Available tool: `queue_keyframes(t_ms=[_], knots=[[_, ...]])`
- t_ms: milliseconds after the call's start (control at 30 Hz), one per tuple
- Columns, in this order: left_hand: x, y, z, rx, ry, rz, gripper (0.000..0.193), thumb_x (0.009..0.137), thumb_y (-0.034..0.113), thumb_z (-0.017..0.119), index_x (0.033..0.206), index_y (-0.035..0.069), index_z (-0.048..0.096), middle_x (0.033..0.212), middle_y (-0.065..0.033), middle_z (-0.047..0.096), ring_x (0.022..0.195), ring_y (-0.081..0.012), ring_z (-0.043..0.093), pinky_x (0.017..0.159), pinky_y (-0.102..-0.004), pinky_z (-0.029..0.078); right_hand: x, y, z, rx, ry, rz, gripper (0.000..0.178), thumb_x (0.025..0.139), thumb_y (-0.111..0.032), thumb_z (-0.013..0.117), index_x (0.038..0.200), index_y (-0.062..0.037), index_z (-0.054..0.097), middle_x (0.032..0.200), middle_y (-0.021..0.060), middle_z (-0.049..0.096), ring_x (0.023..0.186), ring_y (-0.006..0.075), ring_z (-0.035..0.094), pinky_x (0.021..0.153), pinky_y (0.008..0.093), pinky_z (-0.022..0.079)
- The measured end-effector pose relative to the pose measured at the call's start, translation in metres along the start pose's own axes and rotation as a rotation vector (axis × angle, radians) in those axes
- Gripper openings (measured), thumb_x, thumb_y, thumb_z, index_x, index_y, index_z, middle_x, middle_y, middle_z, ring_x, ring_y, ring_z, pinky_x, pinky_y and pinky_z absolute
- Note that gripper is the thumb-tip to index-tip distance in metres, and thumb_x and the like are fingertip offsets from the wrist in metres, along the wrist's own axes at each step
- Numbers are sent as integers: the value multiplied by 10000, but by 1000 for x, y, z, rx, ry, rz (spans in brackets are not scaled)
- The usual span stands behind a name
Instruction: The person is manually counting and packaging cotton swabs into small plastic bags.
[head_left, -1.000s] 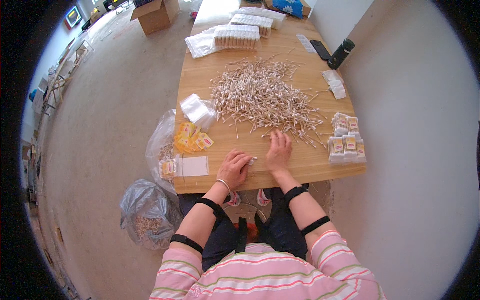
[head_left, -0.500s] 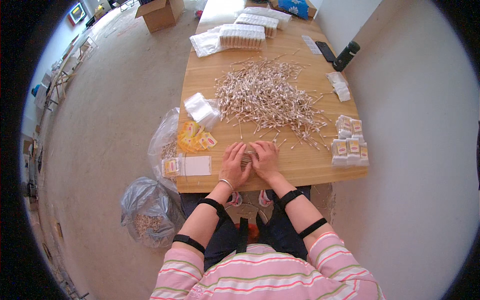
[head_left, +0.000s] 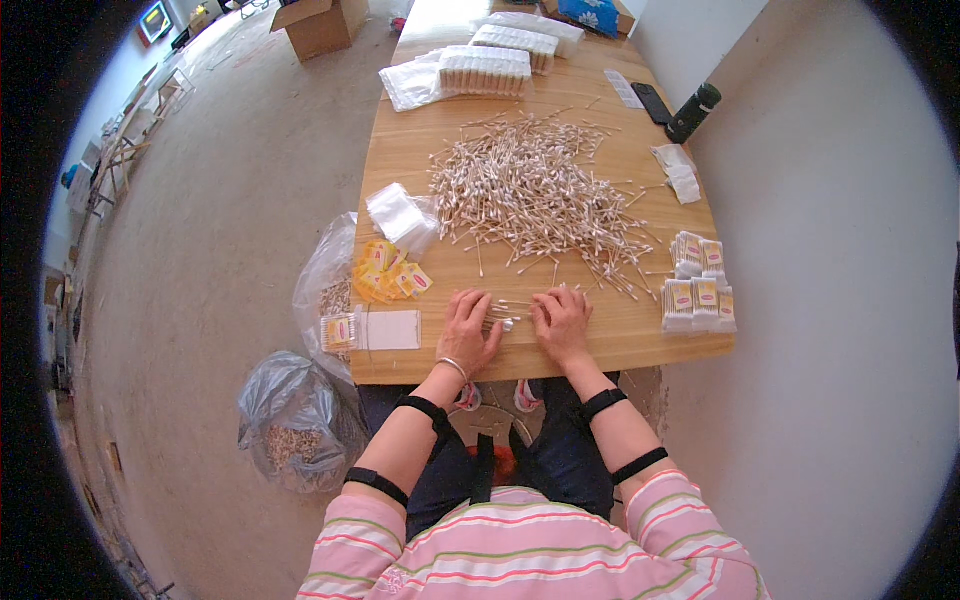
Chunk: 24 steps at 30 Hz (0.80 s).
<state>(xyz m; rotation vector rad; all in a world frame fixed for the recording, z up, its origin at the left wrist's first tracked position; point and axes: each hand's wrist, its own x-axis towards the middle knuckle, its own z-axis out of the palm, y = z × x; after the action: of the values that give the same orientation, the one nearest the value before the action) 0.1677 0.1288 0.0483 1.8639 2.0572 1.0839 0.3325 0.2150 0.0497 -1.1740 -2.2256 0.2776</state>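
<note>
Two bare hands rest near the close edge of a wooden table (head_left: 635, 330). The left hand (head_left: 466, 330) is partly closed, fingers and thumb bent around a small bunch of cotton swabs (head_left: 508, 325), whose white tips stick out from its inner side, toward the right hand (head_left: 563, 325). That hand curls loosely just beside them, apart from the left; whether it grips any swab cannot be told. Beyond both hands spreads a large loose pile of swabs (head_left: 540, 200), with yellow labels (head_left: 390, 275) to its left
</note>
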Motion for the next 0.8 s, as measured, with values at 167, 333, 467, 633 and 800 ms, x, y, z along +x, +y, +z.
queue_keyframes(t_ms=[167, 333, 467, 633, 800], knots=[[-1, 0, -2, -50, -9, -27, 421, 745, 169, 663, 1113, -5, 554, 1155, -160, 523, 1153, -333, 445, 1035, -433, 336, 0, -5, -4, 15, -40, -58, 123, 753, -186, 662, 869, -147, 672, 898, 15, 558, 912, 223, 504, 889, 404, 324], [1, 0, -3, -84, -31, 6, 440, 735, 143, 665, 1137, 15, 540, 1163, -156, 528, 1150, -337, 455, 1009, -411, 370, 7, -6, 12, 95, -98, -27, 137, 763, -122, 611, 888, -106, 665, 890, 48, 549, 908, 247, 518, 814, 389, 411], [1, 1, -4, -105, -14, 6, 443, 728, 130, 665, 1136, 12, 537, 1167, -153, 528, 1156, -337, 453, 1003, -404, 379, 10, -16, 20, 55, -138, -32, 136, 765, -106, 587, 875, -93, 666, 864, 63, 550, 897, 259, 525, 782, 371, 446], [1, -1, -5, -85, -62, 12, 427, 719, 126, 668, 1116, 25, 550, 1153, -144, 539, 1155, -323, 461, 1007, -403, 378, 14, -15, 21, 87, -128, 75, 134, 759, -72, 574, 849, -81, 672, 853, 99, 557, 861, 277, 539, 784, 371, 451], [1, -1, -5, -98, -58, 56, 403, 714, 127, 672, 1090, 29, 567, 1136, -125, 553, 1152, -305, 469, 1013, -401, 375, 22, -6, 18, 106, -124, 94, 125, 754, -69, 576, 834, -82, 670, 851, 107, 560, 865, 290, 544, 763, 391, 452]])
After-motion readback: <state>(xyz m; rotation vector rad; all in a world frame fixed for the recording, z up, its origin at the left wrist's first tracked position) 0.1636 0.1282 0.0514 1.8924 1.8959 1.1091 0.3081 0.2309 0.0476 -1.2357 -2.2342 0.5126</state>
